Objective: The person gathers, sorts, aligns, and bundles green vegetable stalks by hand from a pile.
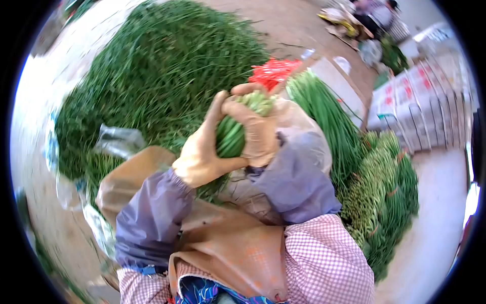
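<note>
A bunch of thin, chive-like green stalks [231,138] is held up in front of me, its pale cut ends [257,103] at the top. My left hand [205,144], in a pale glove, is curved around its left side with the thumb across below. Against the right side and top, my right hand [258,133], also gloved, has its fingers wrapped over the bunch. Just beyond my hands lies a heap of red ties or strips [273,72]. To the right, a loose sheaf of green stalks [324,124] rests at an angle.
A large heap of green stalks [167,66] spreads ahead and left. Finished-looking bundles [377,187] are stacked at right. Beyond them stands a strapped pile of white packages [420,104]. Clear plastic bags [119,141] lie at left. Another person [375,17] sits at the far right.
</note>
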Demonstrator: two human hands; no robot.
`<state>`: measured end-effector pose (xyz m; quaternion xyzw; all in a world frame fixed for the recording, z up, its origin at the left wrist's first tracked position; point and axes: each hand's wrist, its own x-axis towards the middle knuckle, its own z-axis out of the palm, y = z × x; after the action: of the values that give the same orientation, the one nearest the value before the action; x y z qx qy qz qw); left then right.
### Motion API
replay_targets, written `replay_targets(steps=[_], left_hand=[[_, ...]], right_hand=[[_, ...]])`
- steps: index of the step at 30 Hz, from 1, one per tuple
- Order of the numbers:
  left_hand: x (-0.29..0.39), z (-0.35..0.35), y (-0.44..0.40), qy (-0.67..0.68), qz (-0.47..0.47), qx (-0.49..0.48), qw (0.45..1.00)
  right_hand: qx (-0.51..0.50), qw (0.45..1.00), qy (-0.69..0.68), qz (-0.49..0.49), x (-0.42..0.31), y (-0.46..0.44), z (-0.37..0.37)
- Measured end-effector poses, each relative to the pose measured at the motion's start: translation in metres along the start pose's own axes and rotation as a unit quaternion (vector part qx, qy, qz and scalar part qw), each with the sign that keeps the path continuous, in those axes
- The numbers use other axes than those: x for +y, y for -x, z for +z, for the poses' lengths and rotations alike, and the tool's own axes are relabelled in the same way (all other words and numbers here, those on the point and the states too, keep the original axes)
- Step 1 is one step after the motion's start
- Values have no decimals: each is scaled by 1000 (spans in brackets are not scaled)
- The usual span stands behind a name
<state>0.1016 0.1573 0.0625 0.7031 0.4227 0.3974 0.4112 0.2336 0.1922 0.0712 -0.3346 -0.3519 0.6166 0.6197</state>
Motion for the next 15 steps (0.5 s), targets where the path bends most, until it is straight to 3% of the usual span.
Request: replay_targets(steps=[1, 3, 6, 8, 9, 11, 13, 15], left_hand=[[-14, 9, 0, 28, 24, 12, 999], [-16, 18, 1, 40, -23, 6, 999], [-10, 23, -8, 87, -42, -31, 995], [-5, 27, -11, 76, -89, -64, 991], [-11, 36, -12, 185, -147, -84, 968], [-19, 41, -14, 186, -142, -160, 959], [-19, 47, -18, 101, -113, -228, 962], [-40, 45, -21, -142, -126, -351, 917]], right_hand=[[-11, 1000, 5, 1, -3, -1, -4], [5, 999, -38, 24, -5, -3, -9], [31, 999, -26, -32, -18, -17, -16], [22, 999, 7, -24, -65, -22, -20], [25, 998, 45, -23, -88, -29, -27], [-43, 997, 22, -56, -139, -45, -55], [-96, 988, 85, -86, -209, -54, -86], [-126, 975, 130, -130, -278, -53, -110]])
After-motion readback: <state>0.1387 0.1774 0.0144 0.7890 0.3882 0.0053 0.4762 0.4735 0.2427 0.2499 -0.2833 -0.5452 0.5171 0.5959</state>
